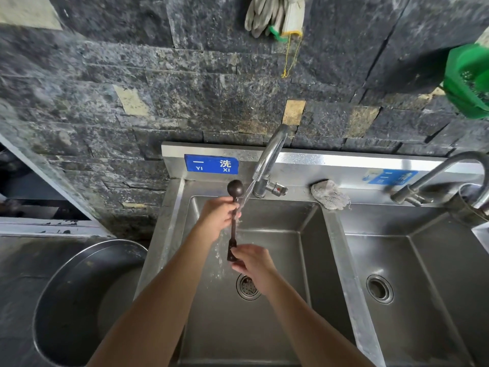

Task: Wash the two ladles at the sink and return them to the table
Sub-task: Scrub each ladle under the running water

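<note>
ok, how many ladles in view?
1. The ladle is over the left basin under the tap, left hand gripping near its bowl, right hand at the handle end. A second isn't visible.

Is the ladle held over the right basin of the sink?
No, the left hand and the right hand grip the ladle over the left basin, under the running tap.

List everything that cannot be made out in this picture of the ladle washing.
Head view:
- The second ladle and the table: outside the frame.
- Handle end of the ladle: covered by the right hand; its neck is covered by the left hand.
- Right blue label: blurred, unreadable.
- Green strainer: cut off by the right edge.
- Drain: partly behind the right hand.
</note>
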`<state>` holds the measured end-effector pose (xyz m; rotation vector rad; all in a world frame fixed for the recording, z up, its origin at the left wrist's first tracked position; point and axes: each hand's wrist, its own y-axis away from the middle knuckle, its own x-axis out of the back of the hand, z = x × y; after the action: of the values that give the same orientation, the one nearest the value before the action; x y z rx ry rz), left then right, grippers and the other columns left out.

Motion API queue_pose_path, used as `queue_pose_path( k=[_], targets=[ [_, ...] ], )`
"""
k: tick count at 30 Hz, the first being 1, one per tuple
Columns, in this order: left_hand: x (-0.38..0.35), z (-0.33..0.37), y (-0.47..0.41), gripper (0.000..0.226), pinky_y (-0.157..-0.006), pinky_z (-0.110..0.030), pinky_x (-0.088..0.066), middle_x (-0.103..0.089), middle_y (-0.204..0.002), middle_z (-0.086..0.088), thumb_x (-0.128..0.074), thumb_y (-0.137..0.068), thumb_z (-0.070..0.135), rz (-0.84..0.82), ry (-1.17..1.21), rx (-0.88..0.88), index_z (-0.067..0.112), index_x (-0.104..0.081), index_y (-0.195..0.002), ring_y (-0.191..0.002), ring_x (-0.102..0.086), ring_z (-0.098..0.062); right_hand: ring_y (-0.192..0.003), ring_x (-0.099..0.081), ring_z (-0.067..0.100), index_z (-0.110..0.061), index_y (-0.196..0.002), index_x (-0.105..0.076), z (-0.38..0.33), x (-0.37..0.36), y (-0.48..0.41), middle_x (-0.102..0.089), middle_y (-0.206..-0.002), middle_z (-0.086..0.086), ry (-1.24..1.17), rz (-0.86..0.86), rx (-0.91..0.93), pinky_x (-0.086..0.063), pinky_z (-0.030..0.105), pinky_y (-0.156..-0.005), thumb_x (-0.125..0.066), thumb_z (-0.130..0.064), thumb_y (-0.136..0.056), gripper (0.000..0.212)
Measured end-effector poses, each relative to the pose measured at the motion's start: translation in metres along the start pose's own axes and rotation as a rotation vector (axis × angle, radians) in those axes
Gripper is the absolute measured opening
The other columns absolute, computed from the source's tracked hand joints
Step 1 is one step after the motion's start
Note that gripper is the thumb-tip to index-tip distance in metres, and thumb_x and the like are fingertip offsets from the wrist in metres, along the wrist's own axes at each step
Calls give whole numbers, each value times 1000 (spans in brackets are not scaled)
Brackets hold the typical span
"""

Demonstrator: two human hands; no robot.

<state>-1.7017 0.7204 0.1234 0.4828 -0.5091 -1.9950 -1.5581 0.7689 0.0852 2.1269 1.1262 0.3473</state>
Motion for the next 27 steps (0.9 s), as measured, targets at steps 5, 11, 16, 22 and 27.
queue_pose_path(
  k=[5, 11, 16, 22, 27],
  targets=[
    [-12, 47, -13, 27, -72, -31, -62, -75, -99, -13, -66, -89, -3, 29, -30, -112, 9, -67, -114, -80, -76, -24, -99, -76, 22, 4, -111, -74, -38, -1, -12, -76, -103, 14, 34, 19, 147, -62, 28, -87, -68, 8, -90, 21],
    [-25, 81, -16, 28, -69, -27, -59, -74, -93, -10, -65, -90, -1, -11, -2, -195, 7, -66, -117, -76, -75, -21, -77, -69, 17, 6, -110, -73, -66, 0, -16, -72, -83, 9, -49, 52, 206, -62, 29, -88, -63, 9, -93, 19],
    [-24, 57, -15, 27, -64, -27, -60, -75, -99, -13, -68, -89, -1, 58, 52, -132, 8, -67, -114, -77, -73, -23, -62, -61, 15, -3, -102, -76, -56, 5, -10, -70, -80, 10, 46, 60, 170, -55, 22, -60, -68, -6, -95, 11],
    [-15, -6, -8, 17, -57, -27, -57, -70, -73, -8, -63, -91, -3, 73, 64, -19, 12, -67, -99, -56, -67, -16, -69, -68, 17, -10, -99, -78, -10, 14, -3, -77, -84, 9, 334, 27, 159, -59, 24, -62, -73, -13, -91, 10],
    [-2, -55, 8, 15, -60, -30, -61, -72, -75, -13, -68, -86, -5, 114, 34, 39, 7, -70, -95, -61, -70, -22, -62, -66, 16, -7, -91, -79, 29, 19, 10, -76, -77, 14, 418, -2, 71, -54, 24, -57, -73, -13, -85, 11]
  ],
)
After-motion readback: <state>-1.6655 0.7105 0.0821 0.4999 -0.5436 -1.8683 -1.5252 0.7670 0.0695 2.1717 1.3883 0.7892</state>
